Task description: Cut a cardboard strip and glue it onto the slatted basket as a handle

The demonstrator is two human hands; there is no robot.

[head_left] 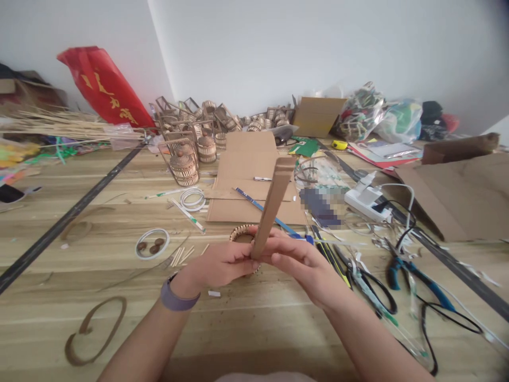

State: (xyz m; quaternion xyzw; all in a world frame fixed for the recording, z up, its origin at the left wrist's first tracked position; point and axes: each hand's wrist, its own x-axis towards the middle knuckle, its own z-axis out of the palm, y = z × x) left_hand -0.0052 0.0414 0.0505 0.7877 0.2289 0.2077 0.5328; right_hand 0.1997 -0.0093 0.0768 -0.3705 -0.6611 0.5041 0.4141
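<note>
My left hand [222, 265] and my right hand [296, 260] meet at the middle of the wooden table [119, 212]. Both are closed around the lower end of a long brown strip [272, 204] that stands up tilted to the right, its top end bent over. Just behind my fingers sits a small woven bamboo ring [242, 232], partly hidden by them. A purple band [177, 298] is on my left wrist.
Flat cardboard [246, 175] lies behind the hands, with small bamboo baskets [186, 167] beyond it. Scissors [371, 289], blue-handled pliers [413, 273], a white power strip [368, 201] and black cables lie at the right. A white ring with brown beads [151, 244] and a curled brown strip [93, 331] lie at the left.
</note>
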